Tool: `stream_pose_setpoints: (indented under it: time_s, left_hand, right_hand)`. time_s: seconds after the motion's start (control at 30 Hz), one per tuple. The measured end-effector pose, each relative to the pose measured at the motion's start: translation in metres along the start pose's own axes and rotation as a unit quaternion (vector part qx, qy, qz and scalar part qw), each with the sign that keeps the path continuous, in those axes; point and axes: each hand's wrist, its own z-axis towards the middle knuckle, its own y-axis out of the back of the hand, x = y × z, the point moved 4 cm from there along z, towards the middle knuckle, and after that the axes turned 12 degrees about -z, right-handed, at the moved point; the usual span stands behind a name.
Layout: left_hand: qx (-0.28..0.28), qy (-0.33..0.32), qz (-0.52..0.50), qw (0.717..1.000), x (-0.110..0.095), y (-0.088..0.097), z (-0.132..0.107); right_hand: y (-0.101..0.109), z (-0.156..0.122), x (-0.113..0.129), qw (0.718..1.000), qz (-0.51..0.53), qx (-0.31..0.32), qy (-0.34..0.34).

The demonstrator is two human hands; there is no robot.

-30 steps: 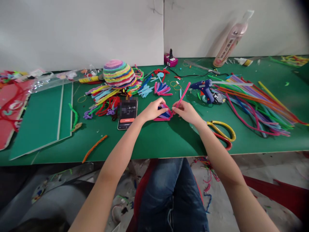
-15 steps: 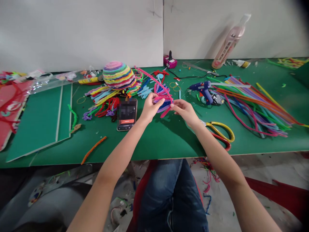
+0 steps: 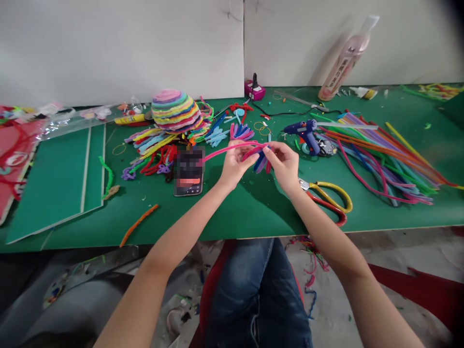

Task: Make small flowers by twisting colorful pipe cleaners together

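Gripping a pink pipe cleaner [image 3: 224, 150], left hand [image 3: 235, 166] and right hand [image 3: 284, 164] pinch its looped bundle [image 3: 259, 159]; scissors [image 3: 328, 200] lie at four o'clock.

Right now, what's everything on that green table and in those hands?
table: one, green, across the view.
striped dome: one, multicoloured, back left.
phone: one, dark, in front of the striped dome.
glue gun: one, blue, back, right of centre.
scissors: one pair, yellow and red handles, right of centre.
long pipe cleaners: many, mixed colours, right side.
bottle: one, pink, leaning on the back wall.
pink pipe cleaner: one, held, free end pointing left.
small bundle: one, blue and pink, held at centre.
left hand: fingers closed on the pink pipe cleaner.
right hand: fingers pinching the small bundle.
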Motion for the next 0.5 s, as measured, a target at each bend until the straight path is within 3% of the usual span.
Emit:
stream_pose_setpoints:
  time_s: [0.13,0.3,0.37,0.5]
  left_hand:
    - [0.043,-0.065,0.049,0.996,-0.017,0.005,0.006]
    - [0.072,-0.075,0.06,0.993,-0.028,0.006,0.007]
    - [0.066,-0.069,0.074,0.993,-0.029,0.005,0.006]
    - [0.004,-0.068,0.095,0.993,-0.026,0.007,0.004]
  right_hand:
    - [0.001,-0.003,0.012,0.992,-0.076,0.008,0.1]
    - [0.0,-0.006,0.021,0.979,-0.124,0.031,0.16]
    - [0.0,-0.007,0.022,0.975,-0.13,0.048,0.175]
    - [-0.003,-0.007,0.018,0.978,-0.098,0.088,0.162]
